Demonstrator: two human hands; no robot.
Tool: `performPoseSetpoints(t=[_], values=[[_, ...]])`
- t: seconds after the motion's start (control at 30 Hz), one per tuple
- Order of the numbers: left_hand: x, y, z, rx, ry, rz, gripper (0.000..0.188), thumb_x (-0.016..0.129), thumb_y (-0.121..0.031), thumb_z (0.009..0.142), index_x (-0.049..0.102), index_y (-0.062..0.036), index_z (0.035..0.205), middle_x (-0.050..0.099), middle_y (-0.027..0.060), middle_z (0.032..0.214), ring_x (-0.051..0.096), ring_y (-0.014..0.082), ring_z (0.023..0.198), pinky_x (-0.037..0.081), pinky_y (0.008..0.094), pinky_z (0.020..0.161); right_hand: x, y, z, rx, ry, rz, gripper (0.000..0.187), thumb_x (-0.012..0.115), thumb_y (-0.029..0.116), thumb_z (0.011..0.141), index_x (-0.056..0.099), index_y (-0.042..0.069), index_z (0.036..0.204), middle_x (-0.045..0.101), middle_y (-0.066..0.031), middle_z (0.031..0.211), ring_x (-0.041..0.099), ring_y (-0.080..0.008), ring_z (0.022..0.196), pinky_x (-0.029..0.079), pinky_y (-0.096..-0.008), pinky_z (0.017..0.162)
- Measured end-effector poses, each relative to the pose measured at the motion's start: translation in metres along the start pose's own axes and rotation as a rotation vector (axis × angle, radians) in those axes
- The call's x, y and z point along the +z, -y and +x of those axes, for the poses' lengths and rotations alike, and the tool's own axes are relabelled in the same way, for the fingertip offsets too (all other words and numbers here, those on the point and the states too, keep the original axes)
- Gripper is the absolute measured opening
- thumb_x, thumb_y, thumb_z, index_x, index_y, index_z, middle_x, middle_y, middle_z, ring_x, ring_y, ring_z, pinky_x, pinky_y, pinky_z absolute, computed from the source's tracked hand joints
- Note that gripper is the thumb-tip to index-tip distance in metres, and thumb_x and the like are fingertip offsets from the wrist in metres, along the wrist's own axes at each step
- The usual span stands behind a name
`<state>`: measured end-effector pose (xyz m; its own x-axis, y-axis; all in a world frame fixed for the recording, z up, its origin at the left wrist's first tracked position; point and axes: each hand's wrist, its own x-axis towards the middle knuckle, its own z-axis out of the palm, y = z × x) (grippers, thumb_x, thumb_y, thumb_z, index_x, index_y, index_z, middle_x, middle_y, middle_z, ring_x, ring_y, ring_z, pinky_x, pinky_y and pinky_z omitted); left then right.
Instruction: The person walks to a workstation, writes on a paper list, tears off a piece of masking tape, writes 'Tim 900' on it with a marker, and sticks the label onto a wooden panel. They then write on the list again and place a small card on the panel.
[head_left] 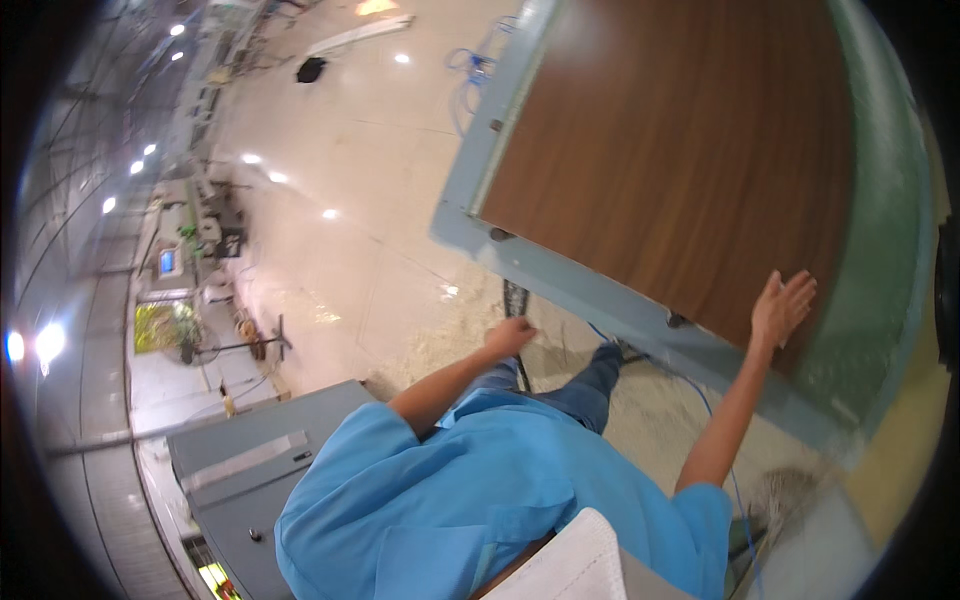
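A large dark brown wood-grain panel [690, 150] lies flat on a pale blue-grey table [560, 270]. My right hand [785, 308] rests on the panel's near right corner, palm down with its fingers stretched out. Beyond that edge, the table's green surface [880, 260] has whitish dust on it. My left hand [510, 338] is in the air in front of my body, short of the table's near edge, its fingers curled in. Whatever it holds, if anything, is hidden. Small dark fittings [500, 235] sit along the panel's near edge.
At my left stands a grey metal cabinet [270, 450]. A blue hose [700, 390] runs under the table on my right, and more blue tubing [475, 70] lies on the far floor. Pale dust covers the floor [440, 340] near my feet. A pedestal fan [185, 335] is farther left.
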<state>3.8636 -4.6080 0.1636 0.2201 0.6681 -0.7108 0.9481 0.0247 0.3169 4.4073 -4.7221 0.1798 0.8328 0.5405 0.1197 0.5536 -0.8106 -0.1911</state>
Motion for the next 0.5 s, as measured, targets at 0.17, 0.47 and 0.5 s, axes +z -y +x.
performPoseSetpoints(t=[0.17,0.47,0.5], values=[[-0.032,0.166,0.001,-0.165,0.058,-0.114,0.041,0.065,-0.037,0.098,0.072,0.0022,0.094,0.073,0.0134,0.078,0.070,0.0209,0.068,0.056,0.0375,0.064,0.005,-0.015,-0.090,0.068,-0.162,0.014,0.081,0.054,0.050,0.104,0.033,-0.007,0.158,0.033,-0.0283,0.164,0.029,-0.0432,0.154,0.020,-0.0544,0.127],[-0.070,0.247,0.011,-0.186,0.145,-0.568,0.040,0.064,-0.043,0.102,0.068,-0.0043,0.109,0.072,0.0068,0.089,0.068,0.0156,0.073,0.050,0.0303,0.061,-0.031,0.014,-0.135,0.285,0.275,-0.154,0.085,0.033,0.064,0.107,0.033,-0.002,0.159,0.029,-0.0262,0.167,0.028,-0.0390,0.155,0.026,-0.0534,0.125],[-0.072,0.255,0.007,-0.208,0.155,-0.557,0.040,0.063,-0.044,0.102,0.068,-0.0043,0.110,0.072,0.0068,0.090,0.068,0.0157,0.073,0.050,0.0303,0.062,-0.034,0.015,-0.129,0.290,0.242,-0.059,0.086,0.034,0.066,0.106,0.034,-0.002,0.158,0.029,-0.0264,0.167,0.030,-0.0385,0.155,0.028,-0.0564,0.123]])
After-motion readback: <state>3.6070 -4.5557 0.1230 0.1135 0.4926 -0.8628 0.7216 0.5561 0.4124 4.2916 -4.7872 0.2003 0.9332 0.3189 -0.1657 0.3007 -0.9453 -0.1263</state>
